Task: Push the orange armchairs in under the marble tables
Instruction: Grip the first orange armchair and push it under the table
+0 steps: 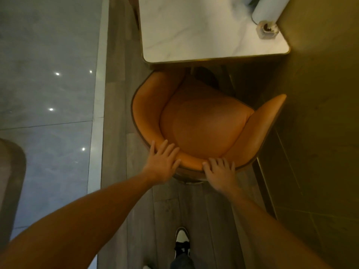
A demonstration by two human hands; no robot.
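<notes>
An orange armchair (204, 121) with a curved back stands below me, turned a little to the right. Its front edge reaches just under the near rim of the white marble table (194, 35). My left hand (163, 164) lies flat on the top of the chair's back rim, fingers spread. My right hand (219, 169) rests on the same rim further right, fingers curled over the edge. Most of the seat is out from under the table.
A gold-toned wall (320, 133) runs close along the chair's right side. A hexagonal glass holder (268, 30) and a white roll (266, 8) stand on the table's far right. Grey tile floor (48, 84) lies left, and my shoe (182, 243) is on the wood-look floor.
</notes>
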